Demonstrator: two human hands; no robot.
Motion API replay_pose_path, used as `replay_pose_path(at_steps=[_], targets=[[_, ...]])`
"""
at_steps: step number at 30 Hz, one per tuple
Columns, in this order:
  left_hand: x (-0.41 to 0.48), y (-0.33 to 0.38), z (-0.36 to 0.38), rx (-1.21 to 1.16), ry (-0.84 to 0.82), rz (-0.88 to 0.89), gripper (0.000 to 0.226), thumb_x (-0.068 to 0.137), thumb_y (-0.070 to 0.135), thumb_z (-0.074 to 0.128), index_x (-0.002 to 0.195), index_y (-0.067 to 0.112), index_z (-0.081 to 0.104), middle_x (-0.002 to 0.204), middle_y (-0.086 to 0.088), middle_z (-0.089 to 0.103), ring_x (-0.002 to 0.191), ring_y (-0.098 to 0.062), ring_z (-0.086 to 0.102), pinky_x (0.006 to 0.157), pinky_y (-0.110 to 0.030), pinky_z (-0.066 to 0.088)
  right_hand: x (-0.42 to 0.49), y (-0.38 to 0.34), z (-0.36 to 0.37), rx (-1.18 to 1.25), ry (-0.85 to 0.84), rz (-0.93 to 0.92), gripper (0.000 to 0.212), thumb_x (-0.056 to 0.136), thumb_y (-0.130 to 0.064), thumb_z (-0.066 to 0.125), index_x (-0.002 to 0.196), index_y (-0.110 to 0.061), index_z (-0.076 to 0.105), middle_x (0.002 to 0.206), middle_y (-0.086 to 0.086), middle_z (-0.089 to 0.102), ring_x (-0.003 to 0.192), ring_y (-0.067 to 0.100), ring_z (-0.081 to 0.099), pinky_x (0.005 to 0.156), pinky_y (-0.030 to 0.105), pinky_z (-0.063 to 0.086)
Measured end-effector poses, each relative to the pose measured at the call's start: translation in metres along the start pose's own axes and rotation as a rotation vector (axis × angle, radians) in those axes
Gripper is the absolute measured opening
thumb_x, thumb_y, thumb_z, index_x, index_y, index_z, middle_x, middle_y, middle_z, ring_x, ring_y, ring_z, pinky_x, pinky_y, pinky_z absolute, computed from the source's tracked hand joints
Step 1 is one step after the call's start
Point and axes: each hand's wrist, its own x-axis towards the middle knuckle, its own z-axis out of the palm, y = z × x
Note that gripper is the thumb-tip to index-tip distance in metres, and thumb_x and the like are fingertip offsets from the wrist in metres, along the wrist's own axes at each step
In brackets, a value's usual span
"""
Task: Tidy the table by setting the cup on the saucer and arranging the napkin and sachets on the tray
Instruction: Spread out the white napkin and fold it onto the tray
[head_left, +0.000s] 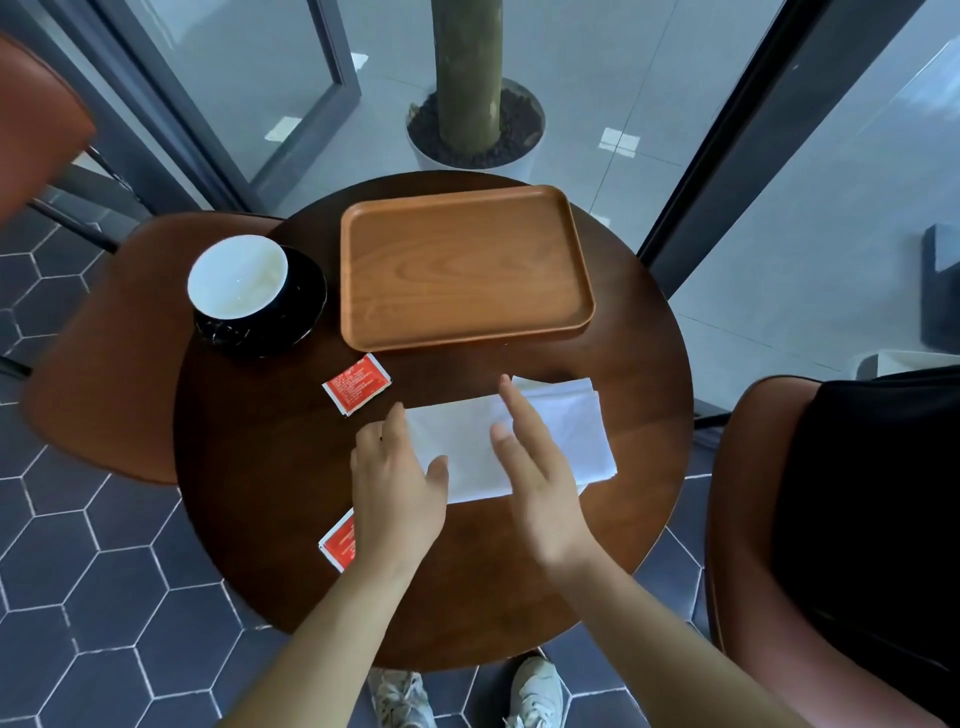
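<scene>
Left hand (397, 483) spread on napkin (519, 441), right hand (540, 478) open above it

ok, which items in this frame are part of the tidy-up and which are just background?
Job:
cup
saucer
tray
napkin
upper sachet
lower sachet

Background:
potted tree
chairs
table

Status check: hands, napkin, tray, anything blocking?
Left hand and right hand open, flat over napkin. Cup on saucer. Tray bare; both sachets on table. Nothing blocking.
</scene>
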Motion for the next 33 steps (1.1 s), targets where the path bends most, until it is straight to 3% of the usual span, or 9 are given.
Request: replay_pose_path(at_steps=[3, 7, 9, 12, 17, 21, 25, 29, 33], targets=[[0.011, 0.008, -0.005, -0.085, -0.018, -0.155, 0.076, 0.088, 0.024, 0.074, 0.151, 0.011, 0.034, 0.141, -0.015, 0.048, 0.124, -0.031, 0.055, 0.1, -0.04, 0.046, 0.008, -0.003, 0.005, 0.21, 0.073, 0.13, 0.047, 0.1, -0.047, 0.05, 0.146, -0.037, 0.048, 0.14, -0.023, 0.054, 0.125, -0.007, 0.052, 0.115, 0.031, 0.039], [0.026, 0.011, -0.008, -0.282, -0.053, -0.331, 0.077, 0.086, 0.026, 0.073, 0.151, 0.012, 0.035, 0.14, -0.012, 0.055, 0.125, -0.031, 0.055, 0.104, -0.048, 0.047, 0.014, 0.009, 0.005, 0.235, 0.09, 0.114, 0.043, 0.104, -0.041, 0.044, 0.147, -0.034, 0.048, 0.139, -0.028, 0.052, 0.116, -0.02, 0.051, 0.091, 0.001, 0.043], [0.029, 0.014, -0.009, -0.396, -0.055, -0.386, 0.077, 0.085, 0.025, 0.074, 0.151, 0.011, 0.036, 0.143, -0.009, 0.054, 0.13, -0.029, 0.053, 0.106, -0.048, 0.045, 0.014, 0.011, 0.004, 0.245, 0.093, 0.109, 0.043, 0.104, -0.042, 0.045, 0.146, -0.034, 0.05, 0.137, -0.031, 0.053, 0.116, -0.02, 0.051, 0.086, -0.001, 0.042], [0.03, 0.016, -0.012, -0.477, -0.067, -0.463, 0.066, 0.084, 0.022, 0.075, 0.144, 0.011, 0.049, 0.139, -0.006, 0.056, 0.125, -0.029, 0.056, 0.103, -0.048, 0.049, 0.014, 0.01, 0.002, 0.245, 0.09, 0.104, 0.05, 0.096, -0.052, 0.047, 0.143, -0.038, 0.052, 0.129, -0.036, 0.058, 0.117, -0.016, 0.054, 0.085, 0.002, 0.045], [0.03, 0.011, -0.011, -0.49, -0.151, -0.424, 0.005, 0.085, 0.014, 0.072, 0.089, 0.011, 0.073, 0.088, -0.008, 0.074, 0.086, -0.028, 0.07, 0.078, -0.042, 0.058, 0.015, 0.008, 0.003, 0.275, 0.11, 0.092, 0.049, 0.094, -0.05, 0.048, 0.14, -0.036, 0.055, 0.129, -0.033, 0.059, 0.116, -0.015, 0.055, 0.084, 0.004, 0.046], [0.025, 0.011, -0.01, -0.45, -0.079, -0.319, 0.006, 0.093, 0.022, 0.065, 0.089, 0.017, 0.067, 0.086, 0.002, 0.069, 0.084, -0.017, 0.066, 0.066, -0.033, 0.053, 0.012, -0.001, 0.002, 0.231, 0.108, 0.027, 0.042, 0.099, -0.047, 0.047, 0.139, -0.038, 0.055, 0.138, -0.026, 0.057, 0.126, -0.011, 0.05, 0.097, 0.01, 0.042], [0.02, 0.0, -0.022, -0.499, -0.031, -0.243, 0.008, 0.093, 0.025, 0.065, 0.086, 0.022, 0.067, 0.081, 0.007, 0.071, 0.074, -0.01, 0.067, 0.054, -0.026, 0.048, 0.002, -0.011, 0.001, 0.176, 0.183, -0.1, 0.034, 0.099, -0.046, 0.049, 0.13, -0.04, 0.062, 0.136, -0.017, 0.062, 0.133, 0.006, 0.052, 0.11, 0.031, 0.039], [0.022, -0.033, -0.04, -0.537, 0.021, -0.327, 0.01, 0.093, 0.026, 0.068, 0.084, 0.023, 0.066, 0.085, 0.005, 0.072, 0.079, -0.016, 0.07, 0.06, -0.032, 0.056, -0.01, -0.005, -0.005, 0.003, 0.31, -0.237, 0.022, 0.101, -0.029, 0.053, 0.111, -0.034, 0.071, 0.115, -0.009, 0.072, 0.115, 0.018, 0.065, 0.095, 0.038, 0.053], [0.028, -0.055, -0.045, -0.343, 0.023, -0.276, 0.011, 0.094, 0.036, 0.065, 0.093, 0.025, 0.061, 0.088, 0.005, 0.066, 0.078, -0.015, 0.066, 0.053, -0.023, 0.048, -0.011, 0.025, -0.024, -0.556, 0.549, -0.418, 0.019, 0.091, -0.007, 0.058, 0.104, -0.013, 0.071, 0.105, -0.001, 0.067, 0.098, 0.02, 0.061, 0.079, 0.039, 0.055]])
